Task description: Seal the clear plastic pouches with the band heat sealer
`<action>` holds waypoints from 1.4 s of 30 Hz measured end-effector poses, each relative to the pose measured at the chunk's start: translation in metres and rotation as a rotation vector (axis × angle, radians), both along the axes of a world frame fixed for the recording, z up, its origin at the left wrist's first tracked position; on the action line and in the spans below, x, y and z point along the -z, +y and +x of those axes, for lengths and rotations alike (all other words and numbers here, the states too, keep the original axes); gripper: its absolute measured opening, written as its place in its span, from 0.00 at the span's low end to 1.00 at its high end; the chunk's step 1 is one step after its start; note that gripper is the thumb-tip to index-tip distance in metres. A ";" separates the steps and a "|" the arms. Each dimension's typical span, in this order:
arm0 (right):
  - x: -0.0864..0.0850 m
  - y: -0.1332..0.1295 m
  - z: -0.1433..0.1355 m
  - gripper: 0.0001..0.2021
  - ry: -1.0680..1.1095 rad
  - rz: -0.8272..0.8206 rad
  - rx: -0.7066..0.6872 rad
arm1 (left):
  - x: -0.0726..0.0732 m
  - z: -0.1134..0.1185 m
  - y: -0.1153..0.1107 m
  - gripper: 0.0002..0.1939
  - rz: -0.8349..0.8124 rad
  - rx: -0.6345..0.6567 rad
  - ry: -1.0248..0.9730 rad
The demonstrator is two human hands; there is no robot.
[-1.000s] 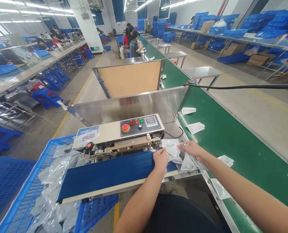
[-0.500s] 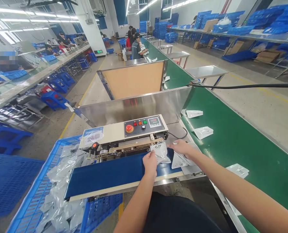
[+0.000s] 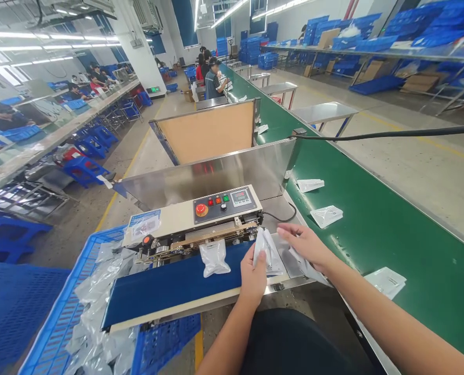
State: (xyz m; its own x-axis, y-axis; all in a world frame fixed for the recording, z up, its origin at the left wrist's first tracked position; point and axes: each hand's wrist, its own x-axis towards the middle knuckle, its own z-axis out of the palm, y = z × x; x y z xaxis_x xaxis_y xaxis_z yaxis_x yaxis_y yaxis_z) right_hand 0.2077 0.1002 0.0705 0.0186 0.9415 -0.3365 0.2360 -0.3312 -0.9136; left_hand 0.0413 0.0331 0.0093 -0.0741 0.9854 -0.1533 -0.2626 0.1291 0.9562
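Note:
My left hand [image 3: 254, 275] is closed on the side of a white plastic pouch [image 3: 268, 252], holding it upright over the right end of the blue belt [image 3: 169, 284]. To its right, my right hand [image 3: 307, 246] has its thumb and forefinger near the pouch's top. Another pale pouch [image 3: 309, 270] hangs under that palm, gripped by the lower fingers, which are partly hidden. A filled white pouch [image 3: 215, 258] rides on the blue belt, its top edge in the band sealing machine [image 3: 193, 211].
Several pouches lie on the green conveyor [image 3: 357, 219] at the right, one pouch [image 3: 326, 215] near my right hand. A blue crate [image 3: 65, 307] full of pouches stands at the belt's left end. A metal panel [image 3: 216, 166] rises behind the machine. People sit farther back.
The pouch my left hand held at the sealer has moved left along the belt, out of my hand. My left hand now holds another pouch. My right hand has shifted slightly right.

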 end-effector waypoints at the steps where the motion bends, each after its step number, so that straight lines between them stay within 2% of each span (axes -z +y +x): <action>1: 0.002 -0.003 0.008 0.28 0.013 -0.010 -0.065 | 0.000 0.001 0.001 0.31 -0.008 -0.017 -0.037; 3: 0.005 -0.012 0.018 0.23 0.061 -0.022 -0.199 | 0.002 0.003 0.003 0.30 -0.014 -0.004 -0.026; 5: 0.010 -0.020 0.022 0.21 0.078 0.007 -0.231 | 0.004 0.007 0.006 0.28 0.008 0.025 0.115; 9: 0.029 -0.019 0.028 0.20 -0.048 0.022 -0.034 | 0.018 0.020 0.020 0.29 0.023 -0.039 0.471; 11: 0.042 -0.008 0.035 0.20 -0.089 -0.058 0.078 | 0.028 0.027 0.032 0.30 -0.070 -0.093 0.474; 13: 0.055 0.006 0.041 0.20 -0.088 -0.159 0.122 | 0.038 0.034 0.043 0.30 -0.166 -0.125 0.405; 16: 0.070 0.027 0.040 0.18 -0.103 -0.226 0.096 | 0.051 0.038 0.053 0.31 -0.234 -0.183 0.351; 19: 0.074 0.038 0.028 0.17 -0.152 -0.234 0.041 | 0.058 0.031 0.053 0.32 -0.258 -0.235 0.331; 22: 0.072 0.039 0.012 0.17 -0.149 -0.238 -0.029 | 0.062 0.018 0.046 0.32 -0.265 -0.285 0.333; 26: 0.067 0.033 -0.010 0.21 -0.125 -0.224 -0.135 | 0.061 -0.001 0.035 0.31 -0.267 -0.340 0.368; 31: 0.055 0.019 -0.024 0.23 -0.155 -0.250 -0.169 | 0.055 -0.028 0.025 0.32 -0.264 -0.402 0.382; 34: 0.041 0.005 -0.013 0.23 -0.168 -0.251 -0.204 | 0.054 -0.053 0.019 0.32 -0.312 -0.426 0.354; 37: 0.026 -0.009 0.012 0.25 -0.124 -0.218 -0.214 | 0.050 -0.081 0.006 0.28 -0.332 -0.463 0.358; 40: 0.015 -0.021 0.032 0.26 -0.118 -0.183 -0.103 | 0.035 -0.091 -0.017 0.26 -0.182 -0.671 0.498; 41: 0.013 -0.024 0.034 0.26 -0.119 -0.165 -0.037 | 0.028 -0.087 -0.025 0.27 -0.100 -0.707 0.554; 42: 0.010 -0.026 0.031 0.27 -0.101 -0.143 0.036 | 0.019 -0.079 -0.032 0.27 -0.023 -0.682 0.587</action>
State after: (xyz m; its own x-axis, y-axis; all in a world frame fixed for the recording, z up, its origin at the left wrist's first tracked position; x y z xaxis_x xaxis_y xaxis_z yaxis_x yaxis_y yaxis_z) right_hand 0.2391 0.0741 0.0600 0.0920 0.8822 -0.4619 0.3102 -0.4662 -0.8285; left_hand -0.0375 0.0015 -0.0102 -0.7145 0.6957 0.0740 0.2404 0.1448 0.9598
